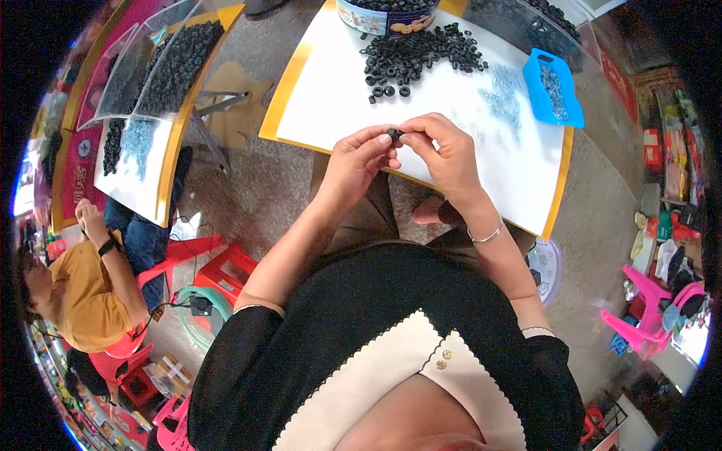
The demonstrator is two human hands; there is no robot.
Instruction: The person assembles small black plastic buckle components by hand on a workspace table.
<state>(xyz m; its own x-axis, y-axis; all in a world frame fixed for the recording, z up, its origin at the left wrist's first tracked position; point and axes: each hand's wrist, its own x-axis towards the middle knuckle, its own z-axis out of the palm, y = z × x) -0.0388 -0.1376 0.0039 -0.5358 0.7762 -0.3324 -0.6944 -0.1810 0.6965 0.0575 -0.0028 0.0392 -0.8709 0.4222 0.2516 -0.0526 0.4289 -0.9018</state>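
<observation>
Pinching small black ring (394, 134), seemingly, both hands (406, 154) together | white tabletop (451, 143) | speckled floor (256, 188)

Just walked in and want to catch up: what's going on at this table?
A person pinches one small black ring between the fingertips of the left hand and right hand, above the near edge of a white board. A pile of black rings lies farther back on it, beside a blue tray of small pale parts and a round tin. Another person sits at the left.
</observation>
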